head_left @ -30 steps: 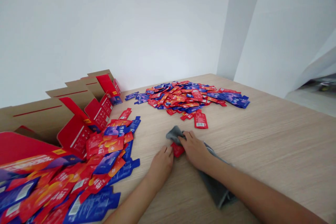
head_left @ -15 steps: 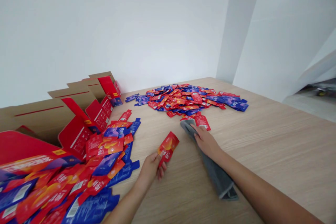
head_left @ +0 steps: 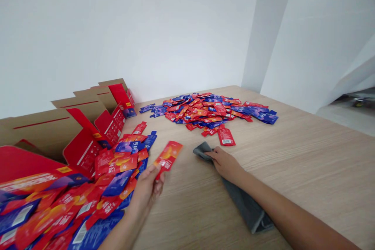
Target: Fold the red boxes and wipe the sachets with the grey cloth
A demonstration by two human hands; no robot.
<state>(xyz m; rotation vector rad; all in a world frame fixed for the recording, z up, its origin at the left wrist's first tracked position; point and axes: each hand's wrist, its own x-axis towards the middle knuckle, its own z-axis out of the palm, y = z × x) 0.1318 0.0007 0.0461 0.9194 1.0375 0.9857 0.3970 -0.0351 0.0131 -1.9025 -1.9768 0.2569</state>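
Between thumb and fingers, my left hand (head_left: 149,185) holds a red and orange sachet (head_left: 169,157) by its lower end, above the table beside the left heap. My right hand (head_left: 225,164) grips a folded grey cloth (head_left: 244,205), which hangs down under my forearm along the tabletop. A heap of red and blue sachets (head_left: 205,109) lies at the back of the table. One red sachet (head_left: 226,136) with a barcode lies at its front edge, just beyond my right hand. More sachets (head_left: 117,164) spread across the left side, in front of the boxes.
Several open cardboard boxes (head_left: 83,121), red outside and brown inside, stand in a row on the left against the white wall (head_left: 175,27). The wooden tabletop (head_left: 307,172) extends to the right. Beyond its right edge, a wheel (head_left: 358,102) shows near the floor.
My left hand has moved left with the sachet, toward the left heap. My right hand has drawn the cloth slightly nearer, away from the red sachet at the back heap's front.
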